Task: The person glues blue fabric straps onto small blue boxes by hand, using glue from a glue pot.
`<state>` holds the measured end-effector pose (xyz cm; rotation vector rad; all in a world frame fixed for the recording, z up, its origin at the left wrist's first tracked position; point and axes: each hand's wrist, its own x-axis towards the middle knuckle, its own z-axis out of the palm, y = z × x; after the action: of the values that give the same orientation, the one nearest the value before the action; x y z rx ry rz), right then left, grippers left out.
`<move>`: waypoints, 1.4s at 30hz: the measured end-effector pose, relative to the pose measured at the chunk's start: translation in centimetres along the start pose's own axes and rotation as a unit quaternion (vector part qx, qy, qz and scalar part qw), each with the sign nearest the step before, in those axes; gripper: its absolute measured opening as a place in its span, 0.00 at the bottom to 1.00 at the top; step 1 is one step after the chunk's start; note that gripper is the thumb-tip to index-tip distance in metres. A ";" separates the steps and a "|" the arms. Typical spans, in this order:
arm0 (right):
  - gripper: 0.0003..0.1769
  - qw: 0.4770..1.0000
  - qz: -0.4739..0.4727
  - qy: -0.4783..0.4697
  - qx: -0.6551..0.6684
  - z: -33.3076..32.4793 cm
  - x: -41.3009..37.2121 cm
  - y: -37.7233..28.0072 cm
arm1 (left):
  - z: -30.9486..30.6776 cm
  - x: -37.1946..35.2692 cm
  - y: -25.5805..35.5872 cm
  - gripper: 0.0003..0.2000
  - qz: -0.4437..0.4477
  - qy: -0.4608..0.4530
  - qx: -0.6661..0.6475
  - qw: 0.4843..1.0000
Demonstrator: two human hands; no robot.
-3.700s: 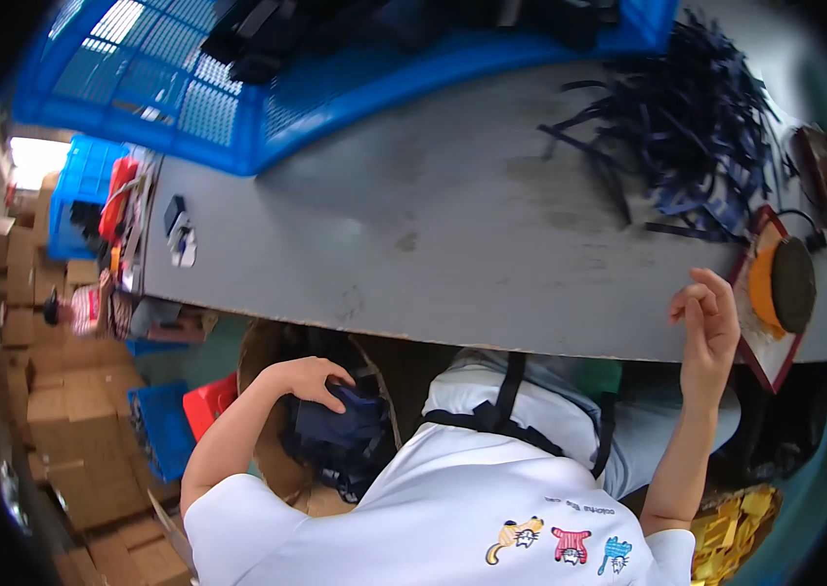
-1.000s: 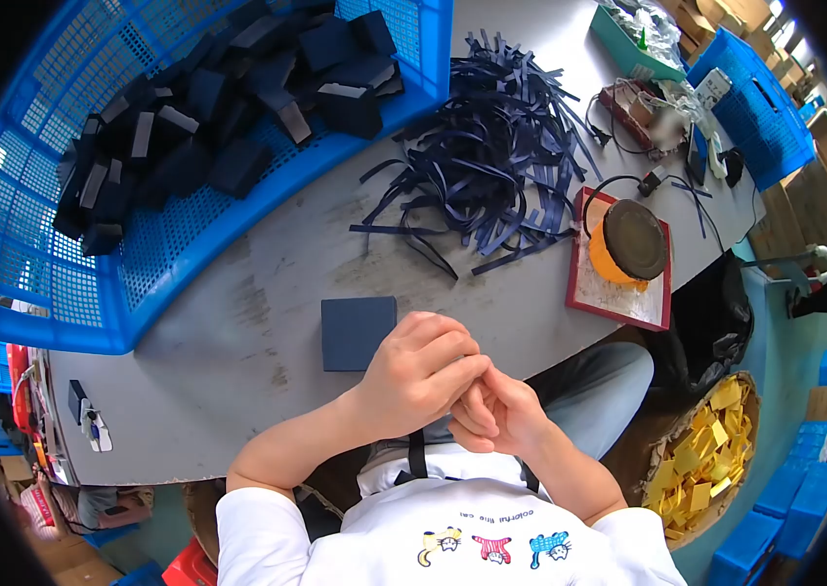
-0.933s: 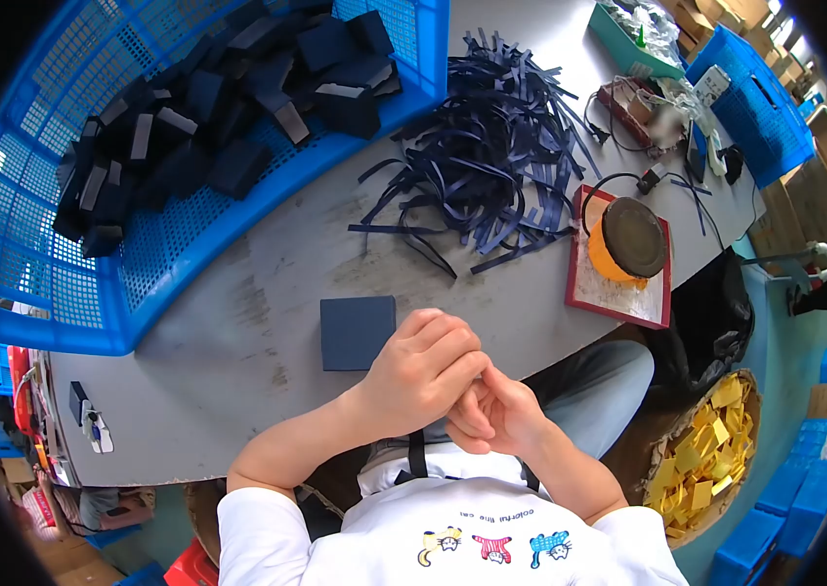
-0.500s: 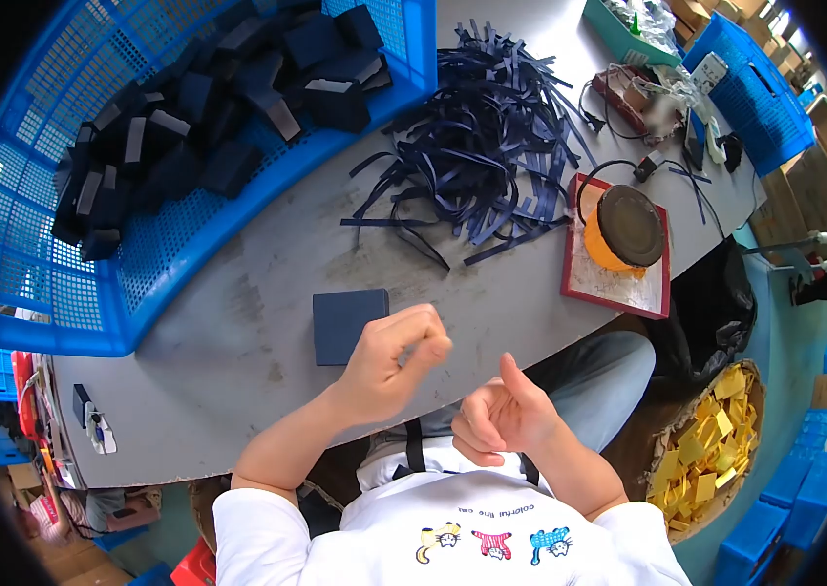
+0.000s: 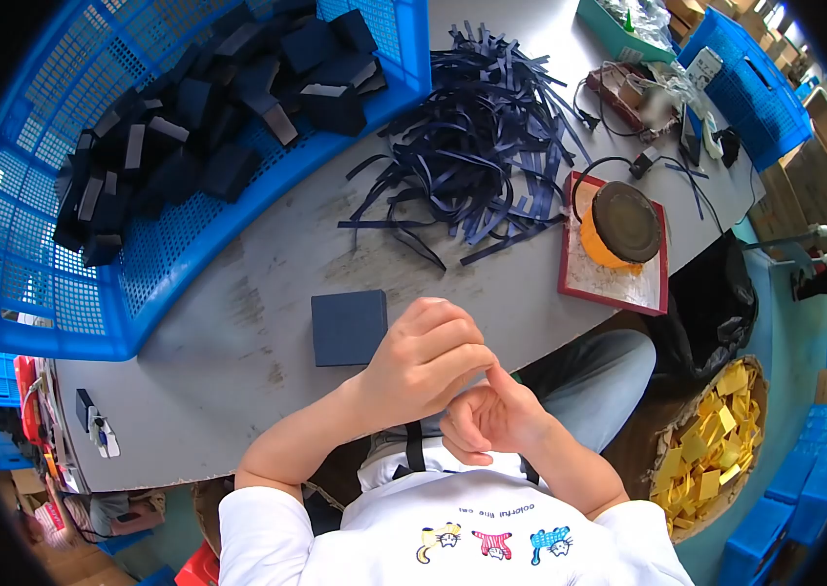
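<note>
In front of my shirt, my two hands meet over the near table edge. My left hand (image 5: pixel 430 356) is closed, its curled fingers meeting the thumb tip of my right hand; whether something small is between them is hidden. My right hand (image 5: pixel 493 418) has its thumb raised and its other fingers curled in, with nothing visible in them. Just beyond my left hand, a dark blue square box (image 5: pixel 348 327) lies flat on the grey table (image 5: pixel 228 381), apart from my fingers.
A blue plastic basket (image 5: pixel 174 278) of dark blue boxes (image 5: pixel 196 103) stands at left. Dark blue ribbon strips (image 5: pixel 477 146) are heaped at the back. A round-topped orange device (image 5: pixel 626 223) sits on a red-edged tray (image 5: pixel 570 278). Yellow pieces (image 5: pixel 711 449) fill a container at lower right.
My left hand has moved right and turned its back up, its fingers now touching my right thumb. My right hand has shifted slightly left. The box stays in place on the table.
</note>
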<state>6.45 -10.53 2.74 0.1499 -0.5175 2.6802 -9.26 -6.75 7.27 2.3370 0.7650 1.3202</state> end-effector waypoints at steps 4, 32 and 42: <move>0.45 0.999 0.030 0.024 0.008 0.6 -0.4 0.0 | 0.1 -0.7 0.0 0.03 -0.139 0.011 -0.110 0.984; 0.46 0.976 -0.096 -0.061 0.187 -0.8 -0.8 -0.2 | 1.2 -2.7 -0.1 0.03 -0.007 0.060 -0.104 0.993; 0.45 0.967 -0.155 0.203 0.013 -2.3 -7.9 -3.3 | -15.2 -4.0 1.4 0.11 -0.039 0.448 -0.442 0.776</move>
<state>14.96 -9.75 0.29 -0.2853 -0.2986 2.3215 -23.58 -9.75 13.04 0.8706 0.2877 2.1372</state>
